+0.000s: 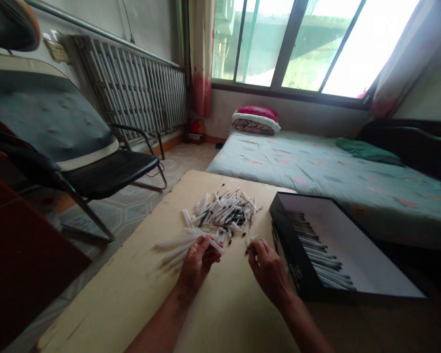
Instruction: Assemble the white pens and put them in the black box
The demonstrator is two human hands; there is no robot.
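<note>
White tubes (174,245) are gripped in the left hand (198,260) over the middle of the table (125,284) and could be spilled by a slackened hold; a dark cap (247,251) seems pinched by the right hand (267,264). Toward the far edge a pile (224,211) is heaped, and the right edge is blocked by an open box (287,257).

One left hand (197,261) and one right hand (267,267), two in all, appear over one counter (139,294) with one box (367,245), more than ten pens (318,252) inside it, dozens of white tubes (220,211) too heaped to count exactly, and at least three black caps (230,241), beside one bed (297,162), one chair (110,171), one radiator (132,78) and two curtains (200,59).
</note>
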